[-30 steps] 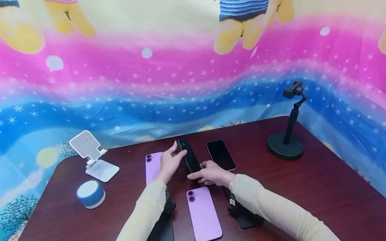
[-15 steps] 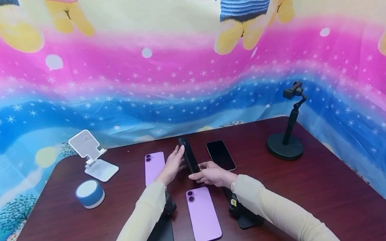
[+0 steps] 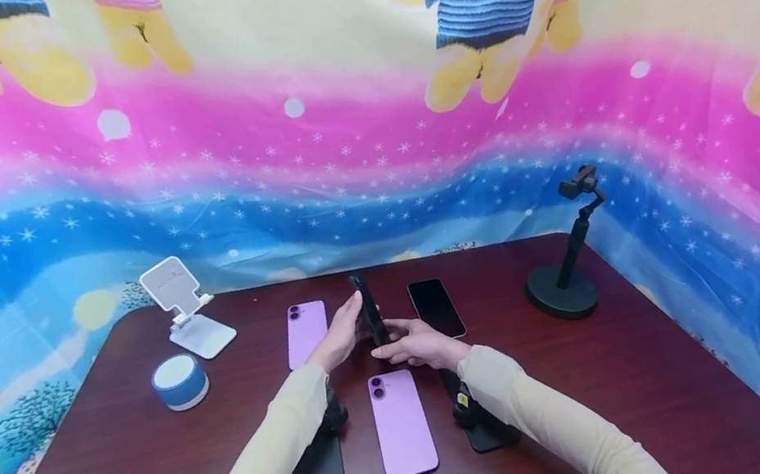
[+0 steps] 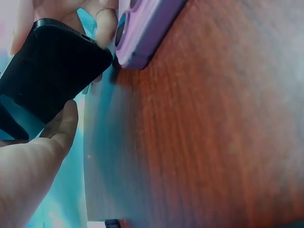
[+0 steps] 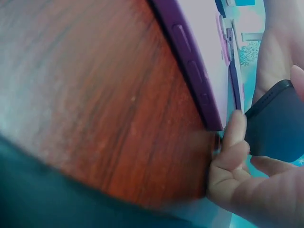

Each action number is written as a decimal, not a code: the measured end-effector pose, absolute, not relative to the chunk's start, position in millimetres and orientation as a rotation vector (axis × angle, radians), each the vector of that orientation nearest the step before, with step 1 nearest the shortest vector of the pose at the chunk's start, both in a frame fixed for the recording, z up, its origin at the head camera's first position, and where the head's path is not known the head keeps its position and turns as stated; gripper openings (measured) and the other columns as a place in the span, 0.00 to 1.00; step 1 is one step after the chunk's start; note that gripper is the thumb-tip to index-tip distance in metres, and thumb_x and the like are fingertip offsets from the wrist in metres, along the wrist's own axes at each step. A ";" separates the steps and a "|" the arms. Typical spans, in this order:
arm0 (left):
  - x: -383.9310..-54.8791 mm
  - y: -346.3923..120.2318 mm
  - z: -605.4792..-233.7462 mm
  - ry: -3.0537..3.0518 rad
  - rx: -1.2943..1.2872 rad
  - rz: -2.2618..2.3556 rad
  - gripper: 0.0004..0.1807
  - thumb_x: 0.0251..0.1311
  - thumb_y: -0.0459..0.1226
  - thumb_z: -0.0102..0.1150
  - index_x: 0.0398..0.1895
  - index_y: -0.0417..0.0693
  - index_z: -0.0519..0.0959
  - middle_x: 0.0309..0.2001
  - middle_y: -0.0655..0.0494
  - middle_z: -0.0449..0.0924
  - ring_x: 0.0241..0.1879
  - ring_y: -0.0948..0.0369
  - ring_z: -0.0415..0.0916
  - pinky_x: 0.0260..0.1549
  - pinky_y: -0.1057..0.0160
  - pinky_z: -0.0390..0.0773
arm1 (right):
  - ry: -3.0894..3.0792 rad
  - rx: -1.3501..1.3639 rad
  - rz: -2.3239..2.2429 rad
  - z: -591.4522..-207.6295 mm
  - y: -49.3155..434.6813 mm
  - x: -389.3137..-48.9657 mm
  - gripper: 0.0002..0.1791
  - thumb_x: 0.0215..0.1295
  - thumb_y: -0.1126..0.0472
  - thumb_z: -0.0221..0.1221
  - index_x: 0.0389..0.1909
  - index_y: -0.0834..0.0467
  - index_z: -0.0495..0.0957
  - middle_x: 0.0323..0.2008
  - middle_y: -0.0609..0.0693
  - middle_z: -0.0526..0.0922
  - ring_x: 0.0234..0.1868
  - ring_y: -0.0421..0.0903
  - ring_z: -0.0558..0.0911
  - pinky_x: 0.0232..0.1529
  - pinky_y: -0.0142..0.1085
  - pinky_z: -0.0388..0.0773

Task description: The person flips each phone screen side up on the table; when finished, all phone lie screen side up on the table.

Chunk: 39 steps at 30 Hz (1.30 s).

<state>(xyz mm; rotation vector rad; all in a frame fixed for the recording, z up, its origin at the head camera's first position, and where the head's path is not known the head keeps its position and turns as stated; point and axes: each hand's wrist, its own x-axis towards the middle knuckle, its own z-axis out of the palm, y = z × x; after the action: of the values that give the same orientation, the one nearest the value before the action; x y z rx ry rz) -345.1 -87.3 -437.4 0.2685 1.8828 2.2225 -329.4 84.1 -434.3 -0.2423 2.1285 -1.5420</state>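
Both hands hold a black smartphone (image 3: 370, 311) above the middle of the table, tilted up so that it looks narrow in the head view. My left hand (image 3: 342, 336) grips its upper left side, and my right hand (image 3: 417, 342) pinches the lower end. In the left wrist view the dark screen of the black phone (image 4: 57, 66) shows between the two hands. Just below the hands a purple phone (image 3: 404, 425) lies back up. Another purple phone (image 3: 306, 333) lies left of the left hand, and a phone with a dark screen (image 3: 436, 308) lies beyond the right hand.
Two black phones (image 3: 317, 469) lie partly hidden under the forearms. At the left are a white folding phone stand (image 3: 204, 335) and a blue-and-white round object (image 3: 180, 382). A black stand with a round base (image 3: 562, 291) is at the right. Patterned cloth (image 3: 337, 153) hangs behind the table.
The held phone has turned from showing its broad face to nearly edge-on in the head view. My left hand has slid lower along its side. The other phones have stayed put.
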 end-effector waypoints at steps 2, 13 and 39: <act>-344.4 -86.6 -437.7 1.888 0.264 2.226 0.31 0.77 0.46 0.22 0.74 0.33 0.44 0.65 0.22 0.56 0.64 0.36 0.60 0.64 0.42 0.63 | 2.163 -0.237 -1.516 -434.1 85.1 -328.9 0.40 0.60 0.55 0.65 0.71 0.55 0.60 0.55 0.57 0.76 0.47 0.51 0.84 0.39 0.39 0.75; -340.0 -78.8 -428.0 1.927 0.282 2.226 0.32 0.76 0.43 0.32 0.74 0.33 0.41 0.66 0.24 0.57 0.63 0.37 0.65 0.63 0.43 0.66 | 2.266 -0.177 -1.789 -420.1 77.3 -332.4 0.33 0.58 0.51 0.65 0.63 0.60 0.72 0.58 0.59 0.78 0.50 0.54 0.83 0.60 0.52 0.72; -335.1 -77.4 -427.0 2.310 0.315 2.092 0.28 0.72 0.28 0.37 0.74 0.42 0.53 0.62 0.29 0.66 0.58 0.39 0.71 0.56 0.42 0.73 | 2.770 -0.215 -1.818 -409.3 72.2 -323.1 0.18 0.57 0.47 0.66 0.46 0.50 0.85 0.48 0.51 0.85 0.59 0.50 0.76 0.54 0.46 0.76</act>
<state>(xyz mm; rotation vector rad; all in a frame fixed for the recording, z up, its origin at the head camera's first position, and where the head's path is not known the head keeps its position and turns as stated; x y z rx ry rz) -335.1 -77.4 -427.0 0.3151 2.3104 2.0923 -323.1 72.2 -409.3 -0.2153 2.7700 -1.8183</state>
